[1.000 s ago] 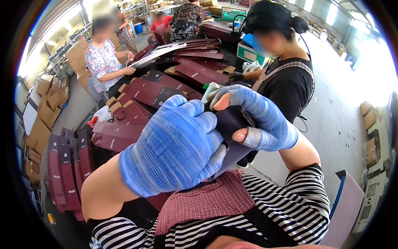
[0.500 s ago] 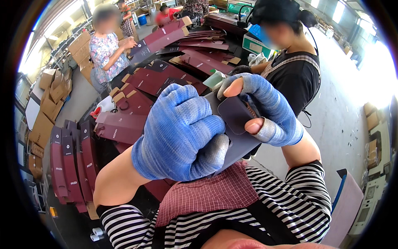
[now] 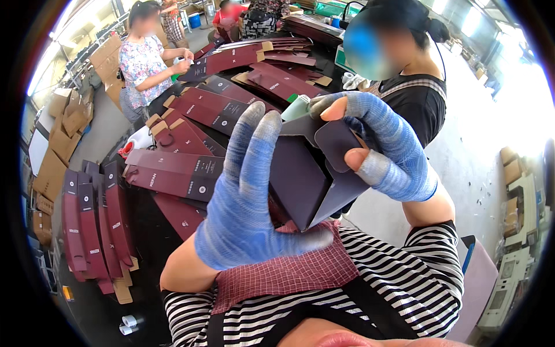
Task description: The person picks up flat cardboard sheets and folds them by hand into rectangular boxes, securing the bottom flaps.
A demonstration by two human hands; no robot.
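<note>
Two gloved hands grip a dark maroon folding carton (image 3: 303,173) held up close; the left hand (image 3: 248,202) clasps its side with fingers spread, the right hand (image 3: 381,150) pinches its top flap; beyond, flat maroon cartons (image 3: 173,173) cover the desk (image 3: 144,243); a co-worker in black (image 3: 413,101) stands just behind.

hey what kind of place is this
Most likely a packaging workshop or small factory. Flat maroon box blanks cover a long dark worktable, brown cartons are stacked alongside, and gloved hands fold a dark box while other people work nearby.
</note>
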